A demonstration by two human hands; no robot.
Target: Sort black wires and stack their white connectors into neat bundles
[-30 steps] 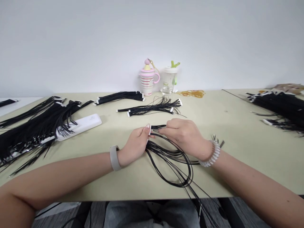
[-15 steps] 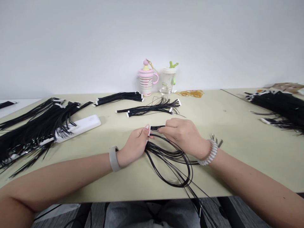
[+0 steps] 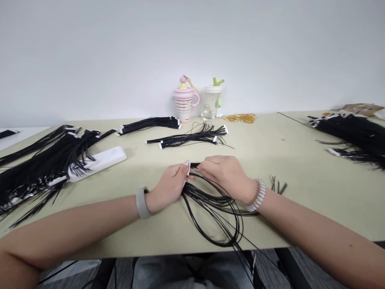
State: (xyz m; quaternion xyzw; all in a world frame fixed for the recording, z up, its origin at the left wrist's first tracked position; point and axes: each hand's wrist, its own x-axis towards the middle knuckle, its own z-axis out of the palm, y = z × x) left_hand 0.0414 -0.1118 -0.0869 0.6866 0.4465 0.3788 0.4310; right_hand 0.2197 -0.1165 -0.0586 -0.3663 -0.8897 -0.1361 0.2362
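Note:
My left hand point(image 3: 171, 184) is closed on a white connector point(image 3: 188, 168) from which black wires run to the right. Close beside it, my right hand point(image 3: 226, 176) has its fingers pinched on the black wires just past that connector; the fingertips are partly hidden. Below the hands, a looped bundle of black wires point(image 3: 216, 237) spreads over the table, with a second white connector end under my left hand. Some wires hang over the table's front edge. Loose wire tips point(image 3: 278, 185) stick out beyond my right wrist.
Piles of black wire harnesses lie at the left point(image 3: 42, 164) and right point(image 3: 355, 134), with smaller bundles point(image 3: 189, 138) ahead. A white flat case point(image 3: 110, 157) lies by the left pile. A pink cup point(image 3: 183, 103), a clear cup point(image 3: 211, 103) and rubber bands point(image 3: 240, 117) stand or lie along the wall.
My right hand has moved slightly left and down along the wires, closer to the connector. The wire loop below has sagged a little lower. My left hand keeps its hold.

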